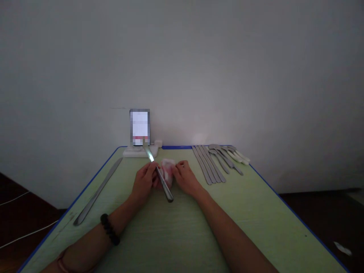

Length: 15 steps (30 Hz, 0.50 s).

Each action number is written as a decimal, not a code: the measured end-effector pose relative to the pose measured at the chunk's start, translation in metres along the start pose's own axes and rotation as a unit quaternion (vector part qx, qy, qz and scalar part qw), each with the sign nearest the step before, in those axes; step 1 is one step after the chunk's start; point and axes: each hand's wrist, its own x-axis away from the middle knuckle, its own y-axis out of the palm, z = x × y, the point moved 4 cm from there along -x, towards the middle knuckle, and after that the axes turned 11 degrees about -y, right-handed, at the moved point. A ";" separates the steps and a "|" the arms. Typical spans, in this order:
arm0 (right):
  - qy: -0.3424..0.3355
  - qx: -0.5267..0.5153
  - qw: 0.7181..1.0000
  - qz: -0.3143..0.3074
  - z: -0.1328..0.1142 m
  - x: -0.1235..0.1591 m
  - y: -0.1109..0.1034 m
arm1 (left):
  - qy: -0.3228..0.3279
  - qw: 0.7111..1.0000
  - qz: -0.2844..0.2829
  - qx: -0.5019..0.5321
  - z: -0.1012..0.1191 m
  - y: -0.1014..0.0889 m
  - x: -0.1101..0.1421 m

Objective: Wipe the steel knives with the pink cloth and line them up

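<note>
A metal table knife (166,189) slants over the middle of the table, blade pointing away and handle end towards me. My left hand (144,182) pinches it near the middle. Between my two hands bunches a pink and white cloth (168,167), partly behind the knife. The fingers of my right hand (184,175) are closed on the cloth's right side. Another table knife (98,192) lies apart along the table's left edge, to the left of my left hand.
A blurred lit screen (140,127) stands on a white base (133,152) at the back. Right of my hands lie several flat silver utensils (209,167), spoons (220,156) and white-handled pieces (239,156). The green table (159,242) has a blue edge and meets a wall.
</note>
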 end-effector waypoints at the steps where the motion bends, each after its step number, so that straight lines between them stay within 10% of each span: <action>1: 0.005 0.020 1.000 0.003 0.000 0.001 -0.001 | -0.001 1.000 -0.008 -0.005 0.000 0.001 0.000; 15: -0.001 -0.073 0.997 0.017 -0.011 0.001 0.001 | -0.033 0.996 0.010 -0.087 -0.007 -0.005 -0.009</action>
